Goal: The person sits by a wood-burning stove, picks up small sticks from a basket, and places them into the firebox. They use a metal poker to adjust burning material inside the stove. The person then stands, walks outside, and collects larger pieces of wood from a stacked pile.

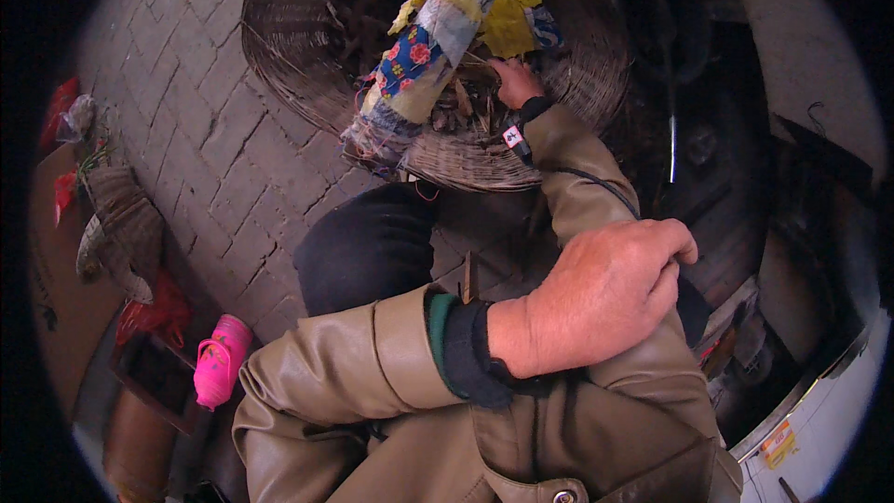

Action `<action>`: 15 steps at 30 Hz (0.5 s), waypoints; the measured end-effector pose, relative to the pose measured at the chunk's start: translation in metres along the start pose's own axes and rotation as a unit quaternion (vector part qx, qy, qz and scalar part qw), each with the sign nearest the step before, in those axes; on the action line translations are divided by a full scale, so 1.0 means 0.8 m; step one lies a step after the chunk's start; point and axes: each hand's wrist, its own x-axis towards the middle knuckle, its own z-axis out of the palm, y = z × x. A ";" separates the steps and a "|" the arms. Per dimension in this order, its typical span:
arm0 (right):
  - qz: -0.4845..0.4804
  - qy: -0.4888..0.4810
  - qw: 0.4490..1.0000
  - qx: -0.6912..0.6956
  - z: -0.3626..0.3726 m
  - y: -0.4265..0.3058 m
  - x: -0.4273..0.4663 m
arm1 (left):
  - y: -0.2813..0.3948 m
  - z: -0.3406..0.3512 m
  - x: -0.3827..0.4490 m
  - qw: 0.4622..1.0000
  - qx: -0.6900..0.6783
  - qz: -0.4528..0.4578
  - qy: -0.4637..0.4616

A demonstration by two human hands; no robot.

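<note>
A round wicker basket (475, 164) stands before me with dark sticks and wood scraps (457, 108) in it. Over it slants a cloth-wrapped bundle or handle (419, 56), patched with blue floral, yellow and grey fabric. My right hand (515, 82) reaches into the basket by the scraps, just right of the wrapped piece; its fingertips are partly hidden, so its hold cannot be told. My left hand (601, 293) lies across my right sleeve near the elbow, its fingers curled and nothing visible in them. Yellow and blue printed cloth (513, 21) shows above my right hand.
Brick paving (230, 133) spreads left of the basket. A pink clog (222, 363), a red plastic bag (157, 311) and a cardboard box (63, 279) lie at the left. Metal fire tongs or a similar rod (672, 133) stand among dark things at the right.
</note>
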 end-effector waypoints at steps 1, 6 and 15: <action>0.026 0.002 0.999 -0.021 -0.002 -0.006 -0.006 | 0.000 0.000 0.000 1.000 -0.002 -0.001 0.000; 0.029 0.025 0.999 -0.002 -0.006 -0.035 -0.032 | 0.001 0.001 0.000 1.000 -0.007 0.014 0.010; -0.004 0.109 0.982 -0.155 0.042 -0.065 -0.035 | 0.006 -0.006 -0.001 1.000 -0.015 0.006 -0.001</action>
